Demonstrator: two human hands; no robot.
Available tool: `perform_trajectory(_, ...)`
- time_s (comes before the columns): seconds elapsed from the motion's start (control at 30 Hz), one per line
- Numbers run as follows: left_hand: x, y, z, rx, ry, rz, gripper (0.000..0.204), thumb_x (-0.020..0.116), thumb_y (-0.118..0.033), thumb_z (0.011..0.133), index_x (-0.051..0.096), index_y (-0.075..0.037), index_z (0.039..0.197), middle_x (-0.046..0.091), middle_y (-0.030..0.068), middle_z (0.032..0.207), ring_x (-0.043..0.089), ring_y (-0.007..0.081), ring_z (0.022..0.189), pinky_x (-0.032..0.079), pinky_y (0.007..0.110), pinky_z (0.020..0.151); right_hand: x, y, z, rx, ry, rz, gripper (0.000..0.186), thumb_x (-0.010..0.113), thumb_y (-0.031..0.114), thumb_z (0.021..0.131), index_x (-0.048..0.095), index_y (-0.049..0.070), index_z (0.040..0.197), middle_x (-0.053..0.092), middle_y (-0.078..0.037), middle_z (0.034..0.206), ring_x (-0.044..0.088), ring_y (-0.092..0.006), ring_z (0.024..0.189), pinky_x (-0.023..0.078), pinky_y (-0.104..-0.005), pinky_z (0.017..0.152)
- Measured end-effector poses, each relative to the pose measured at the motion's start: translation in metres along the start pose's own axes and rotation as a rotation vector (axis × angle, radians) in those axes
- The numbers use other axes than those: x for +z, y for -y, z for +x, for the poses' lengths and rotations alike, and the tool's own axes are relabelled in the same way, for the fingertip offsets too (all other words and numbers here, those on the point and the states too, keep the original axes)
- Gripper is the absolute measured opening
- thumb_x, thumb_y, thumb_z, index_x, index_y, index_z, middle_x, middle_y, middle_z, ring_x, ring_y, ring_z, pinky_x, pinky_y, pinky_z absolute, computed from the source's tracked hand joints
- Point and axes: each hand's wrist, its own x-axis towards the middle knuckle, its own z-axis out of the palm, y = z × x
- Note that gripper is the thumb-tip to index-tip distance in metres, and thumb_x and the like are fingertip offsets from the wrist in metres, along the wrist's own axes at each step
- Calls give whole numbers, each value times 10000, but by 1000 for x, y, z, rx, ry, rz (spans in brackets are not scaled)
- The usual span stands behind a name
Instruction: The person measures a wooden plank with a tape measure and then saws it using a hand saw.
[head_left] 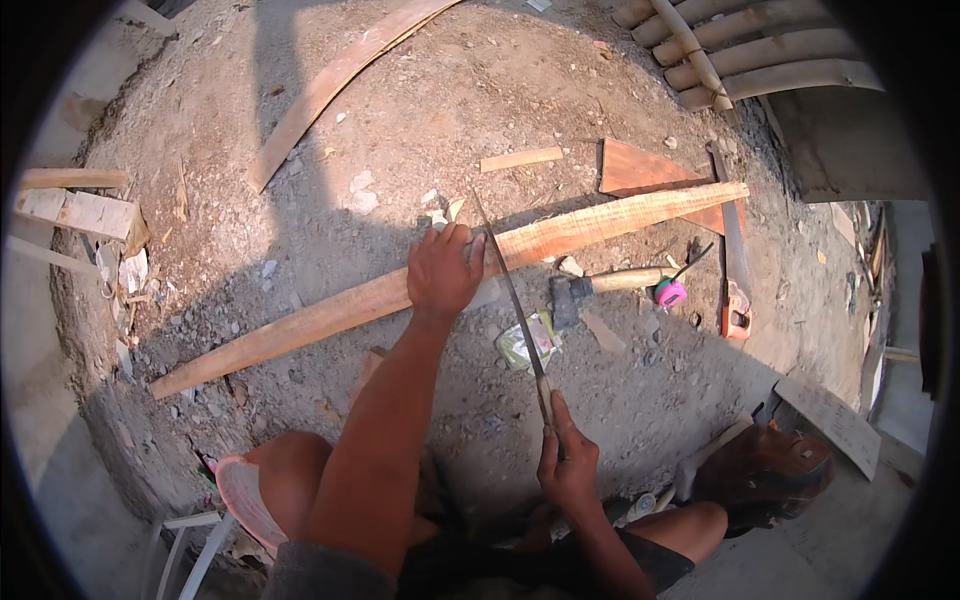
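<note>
On my feed, the plank (560, 235) is orange-tan with pale streaks; below the plank, I see a pink tape (670, 292) and orange saw handle (737, 318).

This looks like a makeshift outdoor carpentry yard: bare, stony dirt ground (480, 90), patched with direct sunlight and shadow, spreads around a long wooden board (620, 218). On the board's near side, a wooden-handled hammer-like tool (630, 280) and a pink tape measure (669, 292) lie on the dirt. A handsaw (737, 255) with an orange handle crosses the board's right end, partly hidden by it. Past the left end are timber offcuts (90, 212) and a grey wall (40, 350); beyond the right end, pale poles (765, 53).
</note>
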Motion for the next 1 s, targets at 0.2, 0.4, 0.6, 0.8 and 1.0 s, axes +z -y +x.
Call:
perform_trajectory(0.2,2,0,2,20,-33,0,272,599,-378,1019,642,-114,969,642,72,937,619,287,974,460,460,851,16,5,51,-48,-4,39,575,608,-28,956,561,97,1515,710,-304,986,745,-422,849,576,-453,750)
perform_trajectory(0.4,-1,10,-2,3,13,0,276,596,-376,1022,649,-113,960,651,72,948,619,291,971,460,464,853,29,5,53,-40,-7,49,578,613,-36,950,565,86,1512,721,-297,992,756,-394,839,580,-431,758)
perform_trajectory(0.6,1,3,-4,4,11,-26,280,596,-377,1022,647,-109,959,658,70,957,620,301,974,461,469,861,3,-3,-11,-7,7,-10,567,606,-34,960,559,70,1515,721,-300,984,766,-382,846,579,-418,760)
perform_trajectory(0.8,3,8,-3,-6,26,-5,290,594,-389,1022,647,-111,958,668,65,973,624,297,984,472,469,851,37,13,87,-137,-57,4,580,591,-28,969,543,99,1533,723,-277,924,769,-299,786,570,-370,718)
perform_trajectory(1.0,1,-3,2,-17,9,-13,261,621,-366,1004,646,-110,960,665,68,968,622,296,984,472,463,844,-5,-24,-38,-60,1,-32,575,583,-39,964,529,40,1531,729,-278,944,771,-321,800,568,-363,724)
